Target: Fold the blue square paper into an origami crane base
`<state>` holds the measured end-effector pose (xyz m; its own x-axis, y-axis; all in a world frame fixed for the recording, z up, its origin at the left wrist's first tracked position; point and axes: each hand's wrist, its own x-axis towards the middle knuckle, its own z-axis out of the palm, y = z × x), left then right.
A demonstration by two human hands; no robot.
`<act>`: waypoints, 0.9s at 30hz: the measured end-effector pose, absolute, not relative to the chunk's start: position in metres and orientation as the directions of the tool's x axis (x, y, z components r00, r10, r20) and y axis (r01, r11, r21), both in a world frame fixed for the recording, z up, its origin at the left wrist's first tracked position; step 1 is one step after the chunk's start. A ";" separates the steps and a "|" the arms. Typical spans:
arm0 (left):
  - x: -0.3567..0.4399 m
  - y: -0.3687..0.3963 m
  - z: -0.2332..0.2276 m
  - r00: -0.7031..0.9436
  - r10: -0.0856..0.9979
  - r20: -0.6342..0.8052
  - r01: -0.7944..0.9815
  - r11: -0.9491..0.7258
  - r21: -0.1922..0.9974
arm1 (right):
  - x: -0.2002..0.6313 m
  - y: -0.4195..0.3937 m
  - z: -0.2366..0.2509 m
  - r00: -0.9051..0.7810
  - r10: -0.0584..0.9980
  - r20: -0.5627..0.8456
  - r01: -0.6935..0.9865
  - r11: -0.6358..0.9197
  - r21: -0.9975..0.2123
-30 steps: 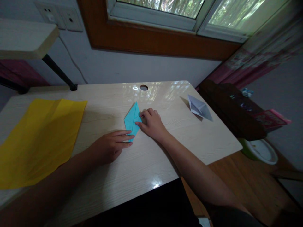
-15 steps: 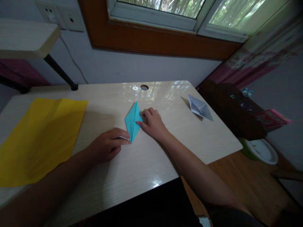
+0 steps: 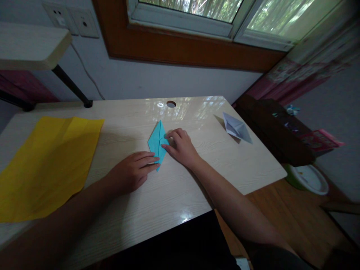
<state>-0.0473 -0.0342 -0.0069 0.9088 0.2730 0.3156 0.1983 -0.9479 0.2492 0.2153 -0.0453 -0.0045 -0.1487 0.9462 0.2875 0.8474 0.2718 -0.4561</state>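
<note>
A blue folded paper [image 3: 156, 141], kite-shaped and pointed at both ends, lies flat in the middle of the light wooden desk [image 3: 146, 210]. My left hand [image 3: 132, 173] presses its fingertips on the paper's near tip. My right hand [image 3: 181, 147] rests on the paper's right edge, fingers curled, thumb against the fold. Both hands hold the paper down on the desk.
A large yellow sheet [image 3: 47, 161] covers the desk's left part. A white folded paper boat [image 3: 236, 128] stands at the right back. A cable hole [image 3: 171, 104] sits near the far edge. A shelf [image 3: 30, 45] overhangs the left; a dark cabinet [image 3: 275, 127] and a bowl [image 3: 309, 178] are right.
My left hand's fingers slid back onto the blue paper's near tip after pulling off it half a second ago. My right hand has stayed in place.
</note>
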 end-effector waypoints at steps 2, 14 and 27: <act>-0.047 -0.035 -0.007 0.913 0.275 0.303 0.208 -0.949 0.235 | 0.216 -0.047 -0.003 -0.186 0.931 0.315 0.817 0.324 -0.477; -0.044 -0.039 -0.002 0.915 0.275 0.295 0.209 -0.949 0.235 | 0.220 -0.045 -0.006 -0.441 0.828 0.348 0.704 0.559 -0.438; -0.044 -0.033 -0.003 0.853 0.403 0.332 0.367 -0.915 0.166 | 0.224 -0.044 -0.008 -0.551 0.740 0.386 0.567 0.671 -0.478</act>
